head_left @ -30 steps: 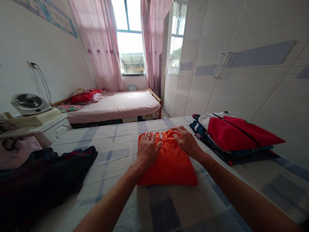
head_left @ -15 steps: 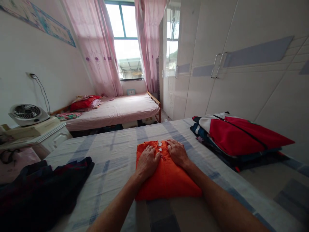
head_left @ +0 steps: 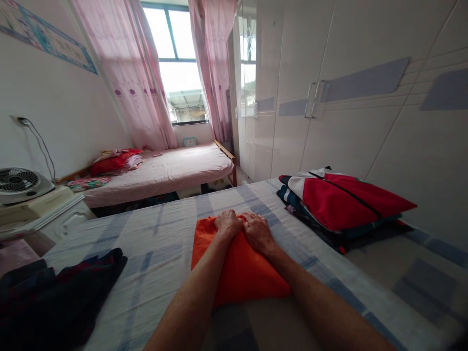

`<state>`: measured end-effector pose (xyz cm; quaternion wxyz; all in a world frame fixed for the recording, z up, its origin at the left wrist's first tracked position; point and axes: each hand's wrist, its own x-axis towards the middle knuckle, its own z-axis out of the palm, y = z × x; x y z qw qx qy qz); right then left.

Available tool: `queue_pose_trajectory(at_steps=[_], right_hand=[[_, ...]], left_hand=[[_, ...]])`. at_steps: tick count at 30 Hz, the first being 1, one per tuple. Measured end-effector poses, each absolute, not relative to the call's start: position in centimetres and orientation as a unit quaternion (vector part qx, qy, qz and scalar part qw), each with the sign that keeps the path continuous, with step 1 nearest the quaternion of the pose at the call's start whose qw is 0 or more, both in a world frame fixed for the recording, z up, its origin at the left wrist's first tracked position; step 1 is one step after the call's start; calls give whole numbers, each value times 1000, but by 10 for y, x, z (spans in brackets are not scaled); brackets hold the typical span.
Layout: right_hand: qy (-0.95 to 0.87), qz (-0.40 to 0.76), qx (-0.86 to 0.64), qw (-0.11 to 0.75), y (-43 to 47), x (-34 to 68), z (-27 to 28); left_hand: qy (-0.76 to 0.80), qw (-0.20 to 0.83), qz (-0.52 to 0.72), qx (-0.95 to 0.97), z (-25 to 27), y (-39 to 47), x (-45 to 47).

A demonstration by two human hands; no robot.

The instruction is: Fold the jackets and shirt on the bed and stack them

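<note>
A folded orange shirt (head_left: 248, 273) lies flat on the blue-and-white checked bed sheet (head_left: 168, 234) in front of me. My left hand (head_left: 228, 223) is at the middle of its far edge, fingers curled down onto the collar. Right beside it, my right hand (head_left: 258, 233) is bent over the same edge with its fingers closed on the cloth. Both sets of fingertips are partly hidden, and the hands cover the collar. My two forearms reach across the shirt's near part.
To the right is a stack of folded clothes with a red-and-white jacket (head_left: 340, 200) on top. Dark plaid clothing (head_left: 62, 297) lies at left. Beyond stand a small fan (head_left: 22, 183) on a cabinet, a pink-covered bed (head_left: 175, 168) and a white wardrobe (head_left: 292, 141).
My left hand has slid forward and right to the collar, and its fingers have curled in. My right hand's fingers have closed beside it. The view has turned slightly right.
</note>
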<state>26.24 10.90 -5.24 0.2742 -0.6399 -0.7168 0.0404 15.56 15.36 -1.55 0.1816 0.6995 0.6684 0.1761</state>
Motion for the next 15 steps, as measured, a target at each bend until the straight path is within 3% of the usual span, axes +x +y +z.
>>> queue_pose_trajectory(at_steps=[15], right_hand=[[-702,33,-653,284,111,260,-55]], left_hand=[[591,446,337,582,-30,161,141]])
